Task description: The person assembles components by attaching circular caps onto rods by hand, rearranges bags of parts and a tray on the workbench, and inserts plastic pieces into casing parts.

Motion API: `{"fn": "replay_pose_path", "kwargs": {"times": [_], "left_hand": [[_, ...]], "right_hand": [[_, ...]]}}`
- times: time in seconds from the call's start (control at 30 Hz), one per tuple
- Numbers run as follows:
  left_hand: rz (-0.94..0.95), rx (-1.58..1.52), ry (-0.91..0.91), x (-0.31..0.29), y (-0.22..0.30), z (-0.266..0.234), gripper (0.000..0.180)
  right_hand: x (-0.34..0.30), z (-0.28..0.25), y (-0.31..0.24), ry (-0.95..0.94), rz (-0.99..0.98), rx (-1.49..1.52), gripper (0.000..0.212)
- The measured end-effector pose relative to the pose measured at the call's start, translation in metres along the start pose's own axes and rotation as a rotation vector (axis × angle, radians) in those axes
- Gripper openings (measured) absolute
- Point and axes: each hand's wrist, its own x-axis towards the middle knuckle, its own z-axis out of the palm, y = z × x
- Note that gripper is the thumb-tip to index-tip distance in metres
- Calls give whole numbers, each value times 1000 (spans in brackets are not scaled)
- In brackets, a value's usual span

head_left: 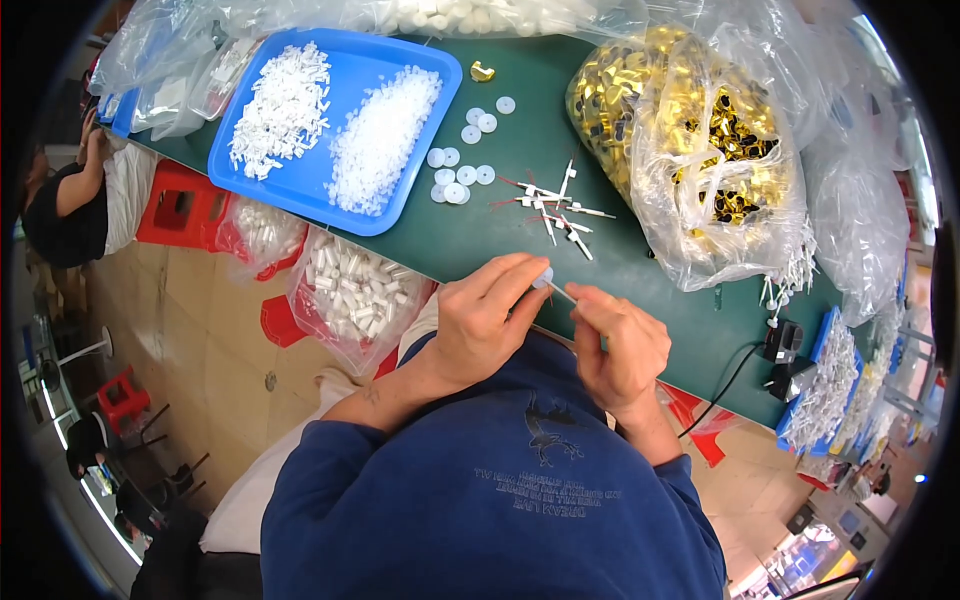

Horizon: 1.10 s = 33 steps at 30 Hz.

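Note:
My left hand (488, 318) pinches a small translucent disc (543, 277) at the table's near edge. Close to it, my right hand (625, 350) grips a thin white stick-like piece (562, 292), its tip pointing at the disc. Whether stick and disc touch is too small to tell. Beyond my left hand, several loose translucent discs (467, 175) lie flat on the green table (520, 70). To their right is a loose group of thin white pieces (545, 200), some with fine red wires. A single gold cap (482, 71) sits farther back.
A blue tray (225, 140) holds white tubes (283, 110) and translucent bits (385, 135). A plastic bag of gold caps (690, 130) stands at right, near a black plug and cable (783, 342). Below the left edge hang bagged white cylinders (355, 295). Another person (75, 200) sits left.

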Motion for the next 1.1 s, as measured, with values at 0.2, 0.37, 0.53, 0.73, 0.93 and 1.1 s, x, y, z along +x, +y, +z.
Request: {"fn": "replay_pose_path", "kwargs": {"times": [0.2,0.37,0.53,0.73,0.93,1.1], "left_hand": [[41,84,3,0,-5,2,30],[48,87,9,0,-7,4,29],[62,80,24,-2,-10,7,29],[89,132,36,-1,-10,9,28],[150,191,52,0,-13,12,27],[263,247,84,9,-18,13,31]], "right_hand": [[4,-3,-2,-38,46,-84,18],[-1,-2,-4,-83,165,-106,16],[-1,-3,-5,-119,243,-103,17],[-2,1,-2,-101,237,-77,17],[-1,-2,-3,-154,324,-133,16],[-3,3,2,-69,407,3,12]]}}
